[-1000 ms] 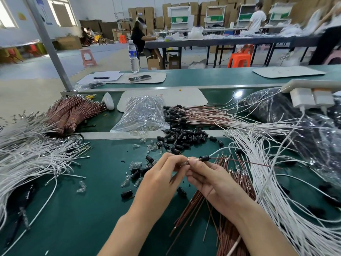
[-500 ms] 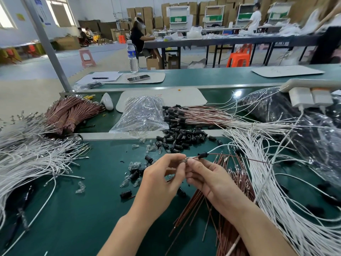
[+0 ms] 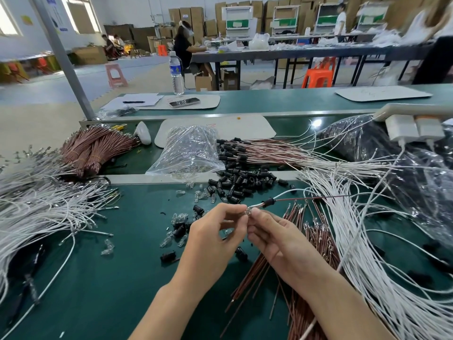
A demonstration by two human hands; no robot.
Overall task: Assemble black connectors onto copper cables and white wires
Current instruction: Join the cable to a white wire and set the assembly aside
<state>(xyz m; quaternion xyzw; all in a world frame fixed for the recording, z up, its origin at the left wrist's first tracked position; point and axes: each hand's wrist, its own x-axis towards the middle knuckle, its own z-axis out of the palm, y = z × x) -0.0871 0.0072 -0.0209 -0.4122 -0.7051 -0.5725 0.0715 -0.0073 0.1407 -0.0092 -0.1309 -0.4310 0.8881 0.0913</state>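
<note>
Green bench (image 3: 110, 278): white wires (image 3: 36, 212) flank left hand (image 3: 215, 231), right hand (image 3: 277, 239) pinching wire ends (image 3: 255, 207).

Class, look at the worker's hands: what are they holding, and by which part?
The left hand and right hand pinch the wire pair at its near end, just short of its black connector.

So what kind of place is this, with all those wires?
Most likely a factory assembly hall: long green workbenches piled with white wires and black connectors, and stacked cardboard boxes along the back wall.
</note>
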